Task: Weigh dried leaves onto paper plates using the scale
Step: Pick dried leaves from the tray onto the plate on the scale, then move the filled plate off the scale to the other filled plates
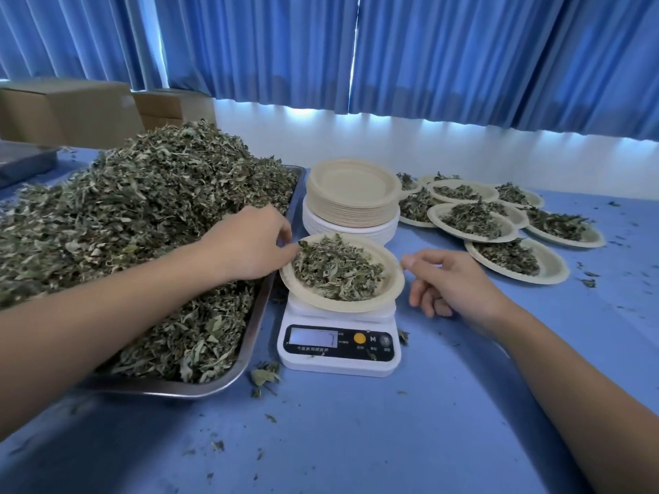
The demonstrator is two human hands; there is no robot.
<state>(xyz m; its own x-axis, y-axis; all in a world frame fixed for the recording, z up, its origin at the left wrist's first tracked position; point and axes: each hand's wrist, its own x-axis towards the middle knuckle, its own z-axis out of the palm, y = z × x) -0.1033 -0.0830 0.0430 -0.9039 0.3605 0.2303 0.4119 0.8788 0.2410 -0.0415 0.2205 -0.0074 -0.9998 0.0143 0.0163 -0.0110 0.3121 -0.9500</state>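
Note:
A paper plate [391,287] heaped with dried leaves [338,272] sits on the white digital scale [338,347], whose display is too pale to read. My left hand [249,240] reaches over the steel tray [249,336] and pinches the plate's left rim with thumb and fingertips. My right hand [453,279] hovers at the plate's right side, its forefinger tip just beside the rim, the other fingers loosely curled and holding nothing. A big mound of dried leaves [135,208] fills the tray on the left.
A stack of unused paper plates [351,197] stands behind the scale. Several filled plates [474,219] lie spread at the right back. Cardboard boxes [67,108] stand at the far left before blue curtains. Loose leaf bits dot the blue table [356,433].

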